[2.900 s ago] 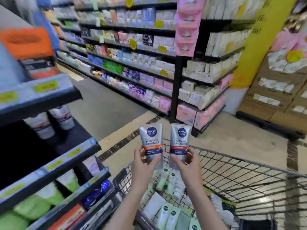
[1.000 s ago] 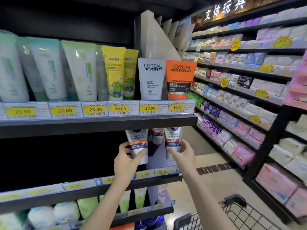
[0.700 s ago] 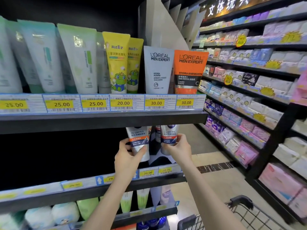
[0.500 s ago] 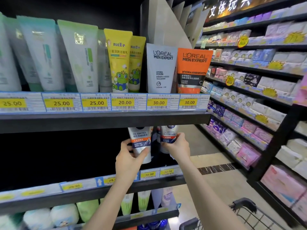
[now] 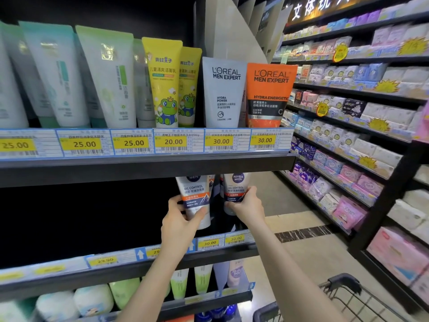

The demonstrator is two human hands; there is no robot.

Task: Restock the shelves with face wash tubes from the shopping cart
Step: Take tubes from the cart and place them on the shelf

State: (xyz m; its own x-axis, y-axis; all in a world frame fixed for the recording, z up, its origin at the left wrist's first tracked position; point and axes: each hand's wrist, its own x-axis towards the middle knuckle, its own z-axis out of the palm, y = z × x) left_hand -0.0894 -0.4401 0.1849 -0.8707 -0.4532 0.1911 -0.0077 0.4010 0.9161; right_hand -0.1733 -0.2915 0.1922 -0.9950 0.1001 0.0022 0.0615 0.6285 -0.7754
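- Gripping one tube apiece, both hands reach into the right end of the middle shelf [image 5: 139, 270], under the edge of the upper shelf [image 5: 148, 168].
- The left hand [image 5: 180, 219] has its thumb and fingers curled round the left Nivea Men tube [image 5: 196, 201]; the tube stands upright, cap down, its top hidden behind the upper shelf's edge.
- The right hand [image 5: 247, 206] is wrapped round the right Nivea Men tube [image 5: 235, 189] — just at 3 o'clock of the first, upright too, apart by a narrow gap.
- Whether either tube's cap touches the shelf floor cannot be told.
- At 12 o'clock of the hands, on the upper shelf, stand a grey L'Oréal tube [image 5: 222, 94] and an orange L'Oréal tube [image 5: 269, 94]; at 10 o'clock, two yellow frog tubes [image 5: 163, 84].
- Yellow price tags [image 5: 220, 141] line the upper shelf's front.
- At 5 o'clock of the hands, low in the frame, the shopping cart [image 5: 341, 282] shows its handle and wire rim.
- At 3 o'clock, across the aisle, shelves of pastel packets [image 5: 348, 135] run back.
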